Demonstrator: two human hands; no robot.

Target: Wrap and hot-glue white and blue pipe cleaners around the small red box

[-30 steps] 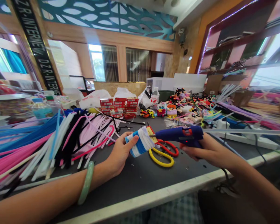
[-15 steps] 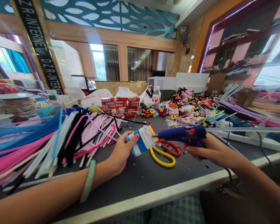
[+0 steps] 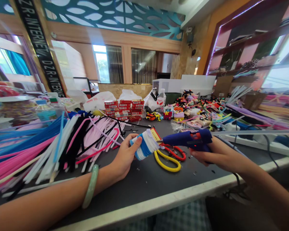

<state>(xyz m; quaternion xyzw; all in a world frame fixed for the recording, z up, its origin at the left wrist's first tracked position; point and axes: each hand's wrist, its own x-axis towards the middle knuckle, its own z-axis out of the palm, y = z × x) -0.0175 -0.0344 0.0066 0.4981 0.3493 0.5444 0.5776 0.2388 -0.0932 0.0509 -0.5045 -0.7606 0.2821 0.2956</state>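
Note:
My left hand (image 3: 125,157) is closed round a small roll of blue and white fuzzy pipe cleaner (image 3: 144,146), held just above the dark table (image 3: 144,183). My right hand (image 3: 216,154) grips a blue hot glue gun (image 3: 188,138) with a red trigger. Its nozzle points left and touches the right end of the roll. Under the roll and the gun lie scissors (image 3: 170,158) with one yellow and one red handle loop. A green bangle (image 3: 90,186) sits on my left wrist.
A big pile of blue, pink, white and black pipe cleaners (image 3: 45,144) covers the left of the table. Stacked red boxes (image 3: 124,109), a water bottle (image 3: 161,98) and colourful small figures (image 3: 190,112) stand at the back. The glue gun's black cord (image 3: 236,181) drops over the white front edge.
The roll has turned slightly in my left hand, and my thumb has shifted on it. The glue gun's nozzle stays at the roll's end. Nothing else has moved.

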